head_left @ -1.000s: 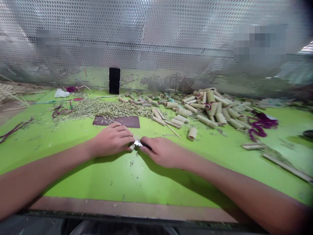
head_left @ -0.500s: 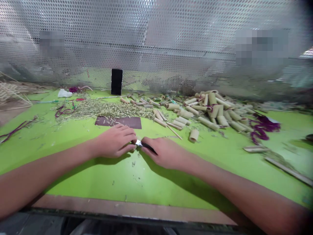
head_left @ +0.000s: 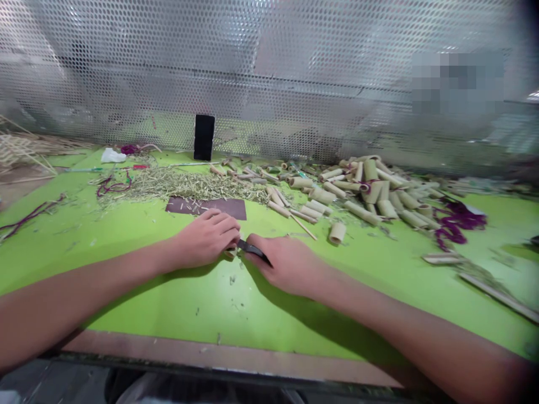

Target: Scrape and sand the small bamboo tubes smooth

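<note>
My left hand (head_left: 206, 238) rests knuckles-up on the green table (head_left: 177, 292), fingers curled over a small pale bamboo piece (head_left: 231, 253) whose end peeks out at the fingertips. My right hand (head_left: 284, 264) is closed round a small knife with a dark blade (head_left: 251, 249), its tip meeting the bamboo piece right beside my left fingertips. Both hands touch at the table's middle.
A heap of cut bamboo tubes (head_left: 370, 191) lies at the right rear, one loose tube (head_left: 337, 232) nearer. Thin bamboo slivers (head_left: 185, 185) spread behind a dark mat (head_left: 206, 206). Purple cords (head_left: 457, 221) lie at right and left. A black phone (head_left: 204, 137) leans on the perforated metal screen (head_left: 269, 73).
The knife blade has turned, its shiny side now showing dark, and sits closer against the bamboo piece. Both hands stay in place; the view shifted slightly.
</note>
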Tool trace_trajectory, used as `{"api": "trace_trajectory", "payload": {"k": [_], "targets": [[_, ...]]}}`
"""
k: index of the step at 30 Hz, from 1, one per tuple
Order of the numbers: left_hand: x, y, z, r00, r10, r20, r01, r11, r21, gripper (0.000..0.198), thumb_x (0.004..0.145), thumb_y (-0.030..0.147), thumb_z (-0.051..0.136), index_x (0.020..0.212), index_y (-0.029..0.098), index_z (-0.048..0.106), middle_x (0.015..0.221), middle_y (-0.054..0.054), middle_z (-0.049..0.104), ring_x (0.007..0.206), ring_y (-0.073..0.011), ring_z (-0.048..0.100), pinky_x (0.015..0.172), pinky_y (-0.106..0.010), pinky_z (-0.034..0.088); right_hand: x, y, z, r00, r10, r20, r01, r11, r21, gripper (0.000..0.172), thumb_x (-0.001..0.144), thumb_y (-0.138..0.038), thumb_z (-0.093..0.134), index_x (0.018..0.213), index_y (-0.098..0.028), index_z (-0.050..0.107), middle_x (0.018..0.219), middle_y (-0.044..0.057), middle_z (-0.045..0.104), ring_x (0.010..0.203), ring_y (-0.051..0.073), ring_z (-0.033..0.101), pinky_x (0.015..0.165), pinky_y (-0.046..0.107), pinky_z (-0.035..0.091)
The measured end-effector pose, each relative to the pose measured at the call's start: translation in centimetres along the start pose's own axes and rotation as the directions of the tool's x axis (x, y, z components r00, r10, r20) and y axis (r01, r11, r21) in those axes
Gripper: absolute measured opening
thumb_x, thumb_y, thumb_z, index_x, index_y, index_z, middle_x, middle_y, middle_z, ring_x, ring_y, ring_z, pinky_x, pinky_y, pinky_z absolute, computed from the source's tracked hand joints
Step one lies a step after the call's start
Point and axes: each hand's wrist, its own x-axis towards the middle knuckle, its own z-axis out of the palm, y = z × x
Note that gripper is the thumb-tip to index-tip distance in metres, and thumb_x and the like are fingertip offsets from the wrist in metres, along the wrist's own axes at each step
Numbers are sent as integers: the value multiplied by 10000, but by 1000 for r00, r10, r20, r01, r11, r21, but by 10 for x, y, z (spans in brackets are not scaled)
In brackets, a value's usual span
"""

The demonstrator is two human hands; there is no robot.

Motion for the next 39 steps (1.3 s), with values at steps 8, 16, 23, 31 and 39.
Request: {"api": "trace_trajectory", "payload": {"k": [8, 16, 23, 31, 39], "targets": [[-1, -17, -26, 892, -326, -315, 273, 941, -200, 200, 1055, 302, 448, 988, 205, 610, 1044, -64, 676, 993, -219, 595, 917, -387, 472, 1, 1, 0, 1000, 15, 9, -15, 1000, 14, 193, 1034, -312, 442, 1014, -208, 603, 780, 51, 724, 613, 198, 611, 518, 283, 245], [-17, -47, -18, 911, -410, -36, 401, 903, -154, 198, 992, 317, 537, 965, 205, 698, 858, -23, 748, 819, -222, 652, 909, -474, 451, 2, -2, -4, 999, 19, 32, -20, 999, 38, 237, 1041, -320, 429, 1036, -202, 635, 802, 61, 739, 637, 210, 643, 520, 286, 281], [-13, -18, -22, 934, -347, 82, 352, 864, -360, 325, 986, 481, 565, 1115, 194, 644, 1143, -86, 707, 1092, -260, 639, 989, -467, 492, 1, -6, -2, 1000, 7, 9, -7, 1000, 4, 268, 1052, -344, 403, 1094, -205, 628, 821, 70, 744, 630, 206, 646, 517, 304, 252], [-9, -16, -10, 928, -257, 270, 364, 781, -507, 621, 871, 414, 743, 1418, 225, 517, 1395, -125, 634, 1262, -307, 609, 1084, -509, 470, 4, -8, -2, 1000, 18, 15, -17, 998, -60, 295, 1073, -333, 379, 1170, -191, 619, 860, 81, 751, 652, 221, 660, 541, 308, 280], [2, -5, -8, 901, -361, 240, 433, 728, -532, 533, 790, 337, 789, 1264, 187, 596, 1216, -118, 712, 1057, -277, 696, 906, -418, 563, 9, -7, -1, 999, -3, -37, 0, 997, -80, 288, 1068, -304, 377, 1167, -186, 621, 921, 93, 774, 700, 232, 681, 530, 321, 239]]}}
